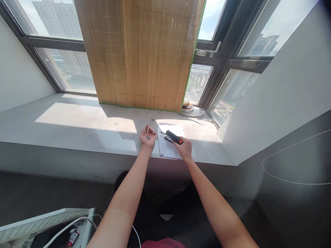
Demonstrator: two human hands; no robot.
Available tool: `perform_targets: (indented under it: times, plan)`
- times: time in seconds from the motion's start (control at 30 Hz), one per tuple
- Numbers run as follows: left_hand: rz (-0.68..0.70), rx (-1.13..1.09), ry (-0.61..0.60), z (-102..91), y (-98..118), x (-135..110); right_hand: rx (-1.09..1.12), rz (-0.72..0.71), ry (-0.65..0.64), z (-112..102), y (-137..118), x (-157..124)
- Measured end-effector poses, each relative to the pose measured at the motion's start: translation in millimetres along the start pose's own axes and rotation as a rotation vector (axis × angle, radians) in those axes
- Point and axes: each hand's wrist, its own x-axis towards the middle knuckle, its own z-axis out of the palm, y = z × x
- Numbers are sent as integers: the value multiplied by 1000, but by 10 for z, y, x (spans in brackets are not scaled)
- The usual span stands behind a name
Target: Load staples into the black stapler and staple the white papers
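Observation:
My left hand rests palm up on the grey window sill, fingers apart, with a small strip of staples lying in the palm. My right hand grips a black stapler with an orange end, held over a white sheet of paper that lies at the sill's front edge. The stapler's metal part sticks out to the left, toward my left hand.
A bamboo blind with green edging hangs down to the sill. A stack of plates sits at the back right by the window. A small dark bit lies on the sill. A white device with cables is at the lower left.

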Motion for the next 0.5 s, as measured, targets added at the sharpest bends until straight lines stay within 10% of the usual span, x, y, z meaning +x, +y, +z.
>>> perform_targets:
  times: [0.33, 0.5]
  plan:
    - [-120, -521, -194, 101, 120, -113, 72, -511, -21, 382, -613, -288]
    - [-122, -523, -206, 91, 101, -75, 214, -425, -151, 829, -939, -265]
